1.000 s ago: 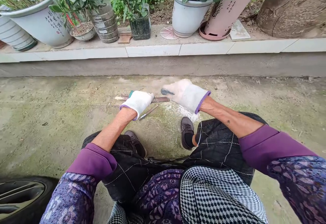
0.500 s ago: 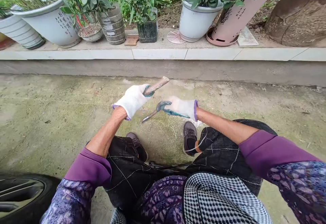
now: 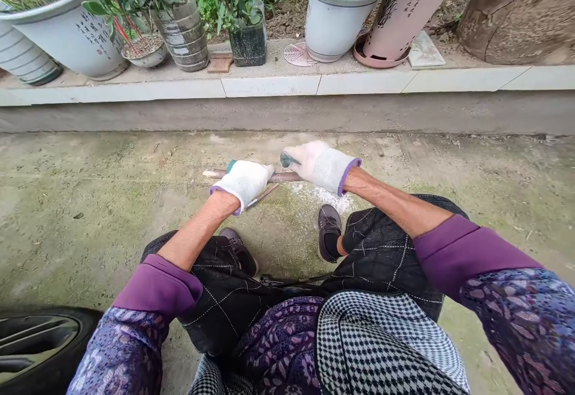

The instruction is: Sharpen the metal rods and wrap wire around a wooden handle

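**A:** Ok, L hand (image 3: 242, 184) first. White knit glove, purple cuff, closed round a wooden rod (image 3: 287, 176), yes?

**B:** Yep, firm grip. The rod lay about level, out past the knees, w/ a pale shaved tip (image 3: 209, 173) sticking out beyond the L hand.

**A:** And the R hand (image 3: 318, 167)?

**B:** Same glove. Its teal-coated fingers (image 3: 284, 159) curled down right at the rod, near the far end. Gripping or just resting? Couldn't tell from up here.

**A:** There was a thin bit of metal too.

**B:** Right, a narrow metal blade (image 3: 261, 196), slanting from beside the L hand up to the rod. Which hand had it, couldn't tell.

**A:** What was on the ground?

**B:** White flecks (image 3: 327, 198) on mossy concrete (image 3: 90, 203), just past the R shoe (image 3: 329, 230).

**A:** Around the person?

**B:** Black stitched trousers (image 3: 224, 317), purple sleeves (image 3: 157, 284), a checked cloth (image 3: 381, 347) over the lap, and a black tyre (image 3: 40, 341) low on the L of the view.

**A:** Further out?

**B:** A white-edged concrete kerb (image 3: 269, 86) w/ a white pot (image 3: 339, 30) of leafy plants on top, and a few more pots alongside.
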Demonstrator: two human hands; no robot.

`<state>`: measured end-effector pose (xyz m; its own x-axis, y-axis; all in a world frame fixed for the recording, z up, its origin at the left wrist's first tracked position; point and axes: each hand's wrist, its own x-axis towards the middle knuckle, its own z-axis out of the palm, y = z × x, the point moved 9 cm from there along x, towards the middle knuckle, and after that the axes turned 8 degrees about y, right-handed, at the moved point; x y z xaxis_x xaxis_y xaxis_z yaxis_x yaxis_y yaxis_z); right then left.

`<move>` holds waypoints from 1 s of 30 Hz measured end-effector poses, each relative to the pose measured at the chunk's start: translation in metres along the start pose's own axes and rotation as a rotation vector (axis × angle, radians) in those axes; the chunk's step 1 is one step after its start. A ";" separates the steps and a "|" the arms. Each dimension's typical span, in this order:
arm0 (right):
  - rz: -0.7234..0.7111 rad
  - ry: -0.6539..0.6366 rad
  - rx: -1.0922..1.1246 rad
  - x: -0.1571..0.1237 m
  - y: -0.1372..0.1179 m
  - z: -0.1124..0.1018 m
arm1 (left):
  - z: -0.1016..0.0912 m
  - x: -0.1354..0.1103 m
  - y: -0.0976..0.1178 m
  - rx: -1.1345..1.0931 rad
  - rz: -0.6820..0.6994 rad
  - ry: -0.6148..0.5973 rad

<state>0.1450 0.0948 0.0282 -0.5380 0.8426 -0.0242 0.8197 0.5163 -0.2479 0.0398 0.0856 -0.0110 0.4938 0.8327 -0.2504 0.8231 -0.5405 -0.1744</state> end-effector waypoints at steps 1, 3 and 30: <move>-0.014 0.015 0.061 0.005 0.005 0.002 | 0.001 0.000 0.003 -0.022 0.025 -0.009; -0.048 0.043 0.270 0.014 0.013 0.005 | 0.000 0.000 0.003 -0.076 0.031 -0.012; -0.081 0.020 0.296 0.019 0.016 0.006 | -0.007 -0.003 0.002 -0.054 0.026 -0.020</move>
<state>0.1470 0.1181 0.0176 -0.5925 0.8051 0.0258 0.6800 0.5171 -0.5198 0.0422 0.0828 -0.0045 0.5097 0.8157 -0.2737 0.8244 -0.5540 -0.1158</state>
